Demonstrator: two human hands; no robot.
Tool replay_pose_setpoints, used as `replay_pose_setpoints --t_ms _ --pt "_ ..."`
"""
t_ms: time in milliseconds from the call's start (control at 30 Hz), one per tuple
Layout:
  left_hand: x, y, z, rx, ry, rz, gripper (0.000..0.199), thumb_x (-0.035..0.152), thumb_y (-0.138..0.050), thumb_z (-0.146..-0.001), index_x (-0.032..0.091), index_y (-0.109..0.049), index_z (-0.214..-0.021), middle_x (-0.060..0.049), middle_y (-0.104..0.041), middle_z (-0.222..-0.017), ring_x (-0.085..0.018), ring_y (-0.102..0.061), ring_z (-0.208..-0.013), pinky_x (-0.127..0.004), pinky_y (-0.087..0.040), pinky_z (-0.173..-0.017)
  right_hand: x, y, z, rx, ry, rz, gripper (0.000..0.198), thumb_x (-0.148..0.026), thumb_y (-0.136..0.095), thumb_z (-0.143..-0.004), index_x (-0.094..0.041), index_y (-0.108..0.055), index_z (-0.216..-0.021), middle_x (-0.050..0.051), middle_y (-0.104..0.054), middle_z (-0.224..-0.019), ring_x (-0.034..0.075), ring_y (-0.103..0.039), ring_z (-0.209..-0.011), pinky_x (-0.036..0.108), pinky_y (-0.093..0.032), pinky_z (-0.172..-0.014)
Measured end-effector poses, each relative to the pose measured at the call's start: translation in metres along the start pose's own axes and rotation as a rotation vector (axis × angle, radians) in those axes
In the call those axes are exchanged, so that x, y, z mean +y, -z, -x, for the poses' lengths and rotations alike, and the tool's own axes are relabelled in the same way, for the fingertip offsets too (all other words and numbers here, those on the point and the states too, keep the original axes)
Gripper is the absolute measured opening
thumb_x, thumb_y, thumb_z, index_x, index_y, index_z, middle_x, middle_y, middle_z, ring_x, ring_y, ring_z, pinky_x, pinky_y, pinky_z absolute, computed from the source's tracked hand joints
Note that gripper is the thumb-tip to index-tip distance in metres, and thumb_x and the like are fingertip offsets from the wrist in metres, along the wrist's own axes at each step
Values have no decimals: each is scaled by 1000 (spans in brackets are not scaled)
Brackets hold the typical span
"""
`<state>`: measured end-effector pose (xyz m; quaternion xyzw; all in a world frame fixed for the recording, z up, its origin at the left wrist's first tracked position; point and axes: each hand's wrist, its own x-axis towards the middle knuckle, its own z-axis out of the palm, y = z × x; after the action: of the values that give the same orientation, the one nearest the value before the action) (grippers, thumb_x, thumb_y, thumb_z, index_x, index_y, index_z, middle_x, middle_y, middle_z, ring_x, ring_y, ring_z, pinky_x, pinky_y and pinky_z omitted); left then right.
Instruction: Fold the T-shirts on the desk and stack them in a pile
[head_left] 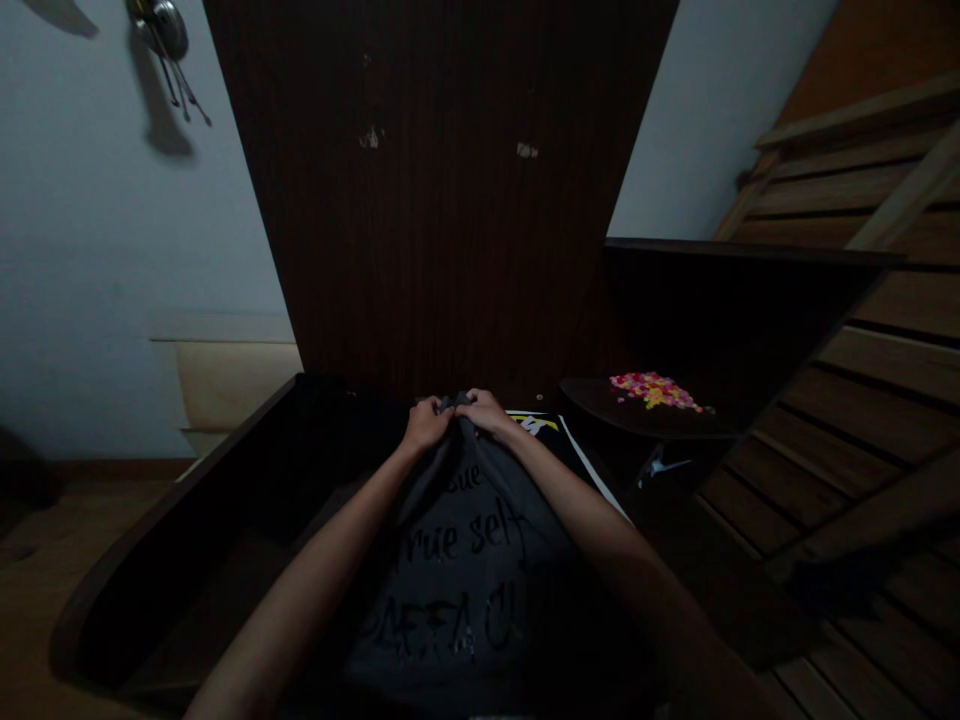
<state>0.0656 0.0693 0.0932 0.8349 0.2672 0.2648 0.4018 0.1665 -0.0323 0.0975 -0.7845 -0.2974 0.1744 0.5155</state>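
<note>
A dark grey T-shirt (480, 570) with black lettering hangs spread toward me, its far end bunched up between my hands. My left hand (429, 424) grips the gathered cloth on one side, fingers closed. Close beside it, my right hand (484, 412) pinches the same bunched edge. Both arms reach forward over the shirt, and the near part of it fades into shadow. Just right of my right hand lies a flat black item with a white edge and a yellow and white print (544, 425), partly covered by my forearm.
A tall dark wooden panel (450, 220) stands straight ahead. On the right, a dark rounded shelf (592, 397) bears a heap of small pink and yellow pieces (656, 390). Wooden slats (862, 380) rise at far right. A dark curved side board (180, 530) runs along the left.
</note>
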Motion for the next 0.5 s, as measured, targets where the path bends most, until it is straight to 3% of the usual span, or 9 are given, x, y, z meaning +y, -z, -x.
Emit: replay_pose_setpoints --t_ms 267,500 --pt "-11 -1 5 -25 11 86 12 28 -61 -73 17 -66 -71 -2 -67 -70 -17 -62 -69 -24 -43 -64 3 -6 6 -92 -75 -155 22 -10 -67 -68 -20 -48 -70 -8 -49 -49 9 -50 -39 19 -45 -32" --pt "-16 -2 8 -33 7 146 16 29 -60 -70 16 -70 -74 -4 -69 -70 -17 -64 -70 -25 -45 -65 0 8 10 -285 -85 -334 11 -25 -59 -79 -18 -56 -71 -1 -58 -55 11 -57 -49 21 -52 -44"
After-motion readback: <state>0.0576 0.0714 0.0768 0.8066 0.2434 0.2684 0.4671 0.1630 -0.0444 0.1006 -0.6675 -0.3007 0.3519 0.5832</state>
